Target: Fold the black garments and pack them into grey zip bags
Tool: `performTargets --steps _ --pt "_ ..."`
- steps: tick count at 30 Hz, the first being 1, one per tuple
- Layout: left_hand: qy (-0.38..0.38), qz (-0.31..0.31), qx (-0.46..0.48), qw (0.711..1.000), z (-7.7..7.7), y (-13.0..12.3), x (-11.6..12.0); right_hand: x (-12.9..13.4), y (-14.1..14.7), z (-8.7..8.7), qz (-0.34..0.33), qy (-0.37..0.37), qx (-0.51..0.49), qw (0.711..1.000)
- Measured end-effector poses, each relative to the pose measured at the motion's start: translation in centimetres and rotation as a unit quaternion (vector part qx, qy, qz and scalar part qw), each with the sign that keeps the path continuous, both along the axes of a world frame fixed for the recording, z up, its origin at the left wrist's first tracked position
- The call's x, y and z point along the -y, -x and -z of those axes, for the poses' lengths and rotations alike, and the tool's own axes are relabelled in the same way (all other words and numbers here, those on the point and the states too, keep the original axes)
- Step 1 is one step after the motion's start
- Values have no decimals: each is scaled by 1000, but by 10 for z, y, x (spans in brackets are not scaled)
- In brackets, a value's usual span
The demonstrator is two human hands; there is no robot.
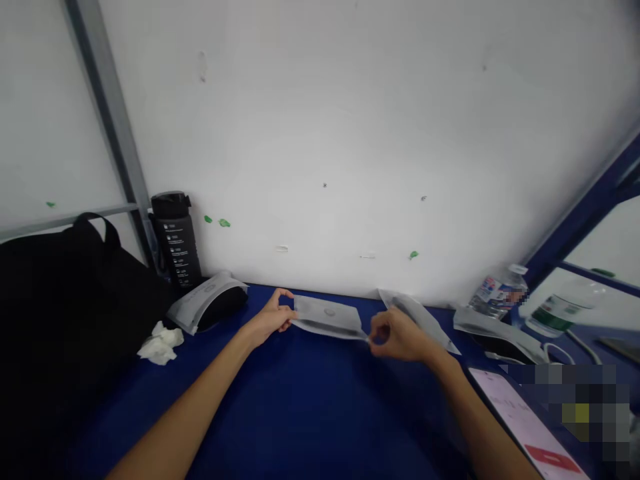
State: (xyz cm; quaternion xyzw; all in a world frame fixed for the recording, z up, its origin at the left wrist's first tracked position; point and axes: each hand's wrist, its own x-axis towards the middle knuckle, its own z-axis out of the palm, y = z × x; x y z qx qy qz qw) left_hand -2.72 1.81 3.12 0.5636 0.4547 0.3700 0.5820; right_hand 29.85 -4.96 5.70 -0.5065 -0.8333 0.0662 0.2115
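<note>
A frosted translucent plastic pouch (pixel 327 317) with a small round mark stretches between my two hands, just above the blue tabletop (pixel 295 407). My left hand (pixel 275 313) pinches its left end between thumb and fingers. At the pouch's near right corner, my right hand (pixel 395 335) is closed with thumb and fingertips together. Behind my right hand, another frosted pouch (pixel 420 317) leans toward the wall, partly covered by the hand. Whether the held pouch contains anything cannot be made out.
On the left are a black bag (pixel 65 320), a black bottle (pixel 175 240), a pouch with a dark item (pixel 210 300) and crumpled tissue (pixel 161 343). To the right lie a phone (pixel 523 420), another pouch (pixel 500 333) and clear bottles (pixel 500 293). A white wall (pixel 320 133) rises behind.
</note>
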Motion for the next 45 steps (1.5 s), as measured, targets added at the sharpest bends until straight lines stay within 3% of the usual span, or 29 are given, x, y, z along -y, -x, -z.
performTargets --steps 3,5,7,10,12,16,19,21,25,27,29,33,39,45 --pt "-94 7 -86 992 6 -2 0 0 14 6 -56 26 -62 996" --pt "-182 3 -132 974 11 -5 -1 -4 23 12 -14 -13 -57 998" --pt "-262 6 -157 952 16 -9 -1 -7 30 19 27 12 -13 999" --pt "-317 15 -169 933 19 -14 2 -8 37 28 29 105 35 993" --pt "-323 20 -169 931 19 -17 6 -6 43 32 27 110 39 993" --pt "-322 15 -164 932 19 -24 12 -3 58 34 34 22 3 999" --pt "-318 -15 -133 939 22 -26 12 -4 51 24 51 -66 -46 995" --pt "-305 -31 -106 946 25 -26 10 -6 32 13 105 -136 -73 982" --pt "-296 -42 -98 949 30 -26 7 -13 -20 -1 291 -233 -28 927" --pt "-303 -40 -111 946 31 -26 7 -17 -39 5 368 -198 17 908" --pt "-313 -35 -127 940 31 -26 7 -21 -49 17 415 -105 65 901" --pt "-322 -26 -150 934 31 -27 7 -28 -50 34 425 50 121 896" --pt "-318 -19 -157 935 32 -26 6 -36 -56 24 402 112 122 900" --pt "-356 7 -220 908 31 -27 10 -34 -61 30 412 93 61 904"
